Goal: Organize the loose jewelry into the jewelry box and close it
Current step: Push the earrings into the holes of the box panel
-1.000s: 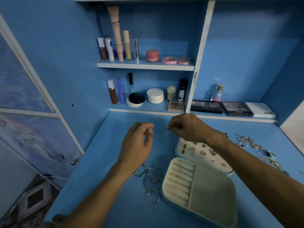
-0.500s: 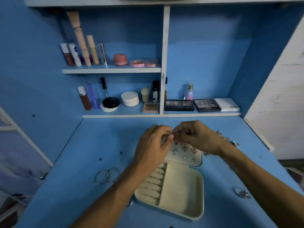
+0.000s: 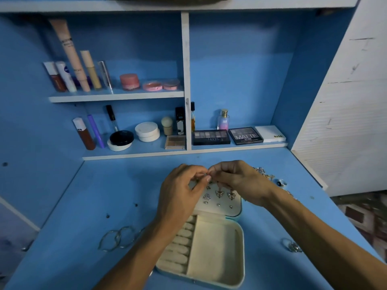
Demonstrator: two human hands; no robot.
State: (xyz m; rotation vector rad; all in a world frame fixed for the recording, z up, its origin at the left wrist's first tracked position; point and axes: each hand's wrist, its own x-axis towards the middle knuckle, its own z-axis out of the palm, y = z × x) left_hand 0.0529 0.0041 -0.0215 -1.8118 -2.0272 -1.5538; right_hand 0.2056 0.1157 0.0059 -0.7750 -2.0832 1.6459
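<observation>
The cream jewelry box point(image 3: 217, 256) lies open on the blue desk, its lid panel point(image 3: 236, 204) tilted back with several earrings pinned to it. My left hand point(image 3: 180, 197) and my right hand point(image 3: 236, 181) meet fingertip to fingertip above the lid's top edge, pinching a small piece of jewelry point(image 3: 207, 175) too tiny to make out. Silver bangles point(image 3: 117, 240) lie left of the box. A ring point(image 3: 292, 245) lies to the right. Loose jewelry point(image 3: 263, 173) is heaped behind my right wrist.
Shelves at the back hold cosmetics: tubes point(image 3: 69, 59), pink jars point(image 3: 129, 81), compacts point(image 3: 146, 131), eyeshadow palettes point(image 3: 211, 137) and a perfume bottle point(image 3: 223, 120). A white wall panel point(image 3: 345, 122) bounds the desk's right side. Bare blue desk point(image 3: 117, 185) stretches left of the box.
The view has swung right and closer. My hands have come together over the lid, from apart a second ago to fingertips touching now.
</observation>
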